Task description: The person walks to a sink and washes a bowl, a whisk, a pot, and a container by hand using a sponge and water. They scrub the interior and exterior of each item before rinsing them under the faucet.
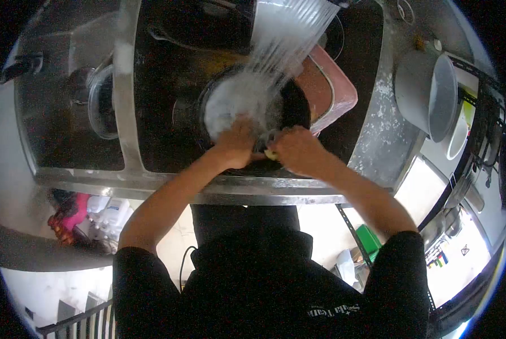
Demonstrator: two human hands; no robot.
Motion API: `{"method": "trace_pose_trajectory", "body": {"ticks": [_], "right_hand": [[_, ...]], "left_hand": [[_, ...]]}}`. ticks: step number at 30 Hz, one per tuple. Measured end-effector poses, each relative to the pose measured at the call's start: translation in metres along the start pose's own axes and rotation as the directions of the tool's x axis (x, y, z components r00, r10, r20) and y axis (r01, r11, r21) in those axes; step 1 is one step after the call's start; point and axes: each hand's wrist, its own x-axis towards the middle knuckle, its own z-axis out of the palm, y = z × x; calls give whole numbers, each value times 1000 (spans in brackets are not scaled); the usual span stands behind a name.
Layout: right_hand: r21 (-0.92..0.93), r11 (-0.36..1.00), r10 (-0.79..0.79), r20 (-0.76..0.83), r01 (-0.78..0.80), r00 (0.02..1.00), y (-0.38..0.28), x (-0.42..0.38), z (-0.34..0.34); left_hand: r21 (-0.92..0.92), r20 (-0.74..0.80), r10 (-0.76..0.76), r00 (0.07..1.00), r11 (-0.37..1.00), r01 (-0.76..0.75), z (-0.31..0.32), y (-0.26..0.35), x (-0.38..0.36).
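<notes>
Water pours in a wide spray (287, 39) from the top into a round dark pan (296, 104) in the sink. White foam or splashing water (225, 104) covers the pan's left part. My left hand (239, 141) reaches over the near side of the pan, its fingertips blurred by the water. On the pan's near right side, my right hand (298, 148) is closed around a small yellowish piece (271, 153), possibly a sponge. A pink tray (335, 85) lies tilted just right of the pan.
A metal divider (126, 85) separates a second basin on the left, which holds a clear round container (101, 104). A large pale pot (419, 93) stands at the right. The sink's steel front edge (253, 195) runs before my body. Near the bottom right is a green container (368, 240).
</notes>
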Motion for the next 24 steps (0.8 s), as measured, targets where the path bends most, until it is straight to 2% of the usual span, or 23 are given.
{"method": "trace_pose_trajectory", "body": {"ticks": [1,2,4,5,7,8,10,11,13,14,15,17,19,20,21,24], "right_hand": [[-3,999,-46,-45,46,998,8,-2,-4],[-12,996,-92,-90,91,992,16,-3,-9],[48,993,-103,-101,108,990,25,-2,-30],[78,990,-111,-106,119,988,27,-2,-42],[217,966,-64,-317,138,946,29,0,-64],[284,946,-26,-415,157,910,30,1,-73],[449,892,185,-474,55,861,37,-2,-85],[528,849,288,-482,13,827,41,-4,-88],[389,921,288,-631,-27,720,48,-9,-91],[428,902,342,-641,-49,687,53,-12,-92],[468,881,394,-648,-67,652,57,-15,-93],[731,677,602,-482,-87,637,63,-19,-89],[858,513,707,-412,-15,574,53,-10,-91],[905,423,755,-371,29,541,49,-4,-92],[807,588,704,-544,55,456,44,8,-88],[760,644,606,-574,84,551,1,25,-113]], "left_hand": [[-103,50,-27,998,994,32,2,6,1],[-308,173,121,977,949,-63,-5,9,1],[-692,298,452,841,709,-136,-21,17,-3],[-716,223,426,877,682,-149,-12,23,-2],[-755,65,356,932,628,-187,16,39,4],[-707,-8,290,957,675,-210,13,48,4],[-611,-167,164,972,757,-233,4,70,2],[-515,-246,73,966,835,-194,0,78,-3],[-475,-282,62,958,858,-196,-9,78,-10],[-453,-301,59,952,870,-197,-20,77,-14],[-450,-265,7,964,884,-130,-42,77,-25],[-435,-190,-100,977,901,8,-85,67,-53],[-685,-411,-285,866,723,-87,-85,37,-57],[-793,-424,-348,836,589,-156,-92,24,-64],[-869,-421,-409,810,438,-230,-100,16,-71],[-965,-260,-580,772,128,-229,-113,8,-82]]}}
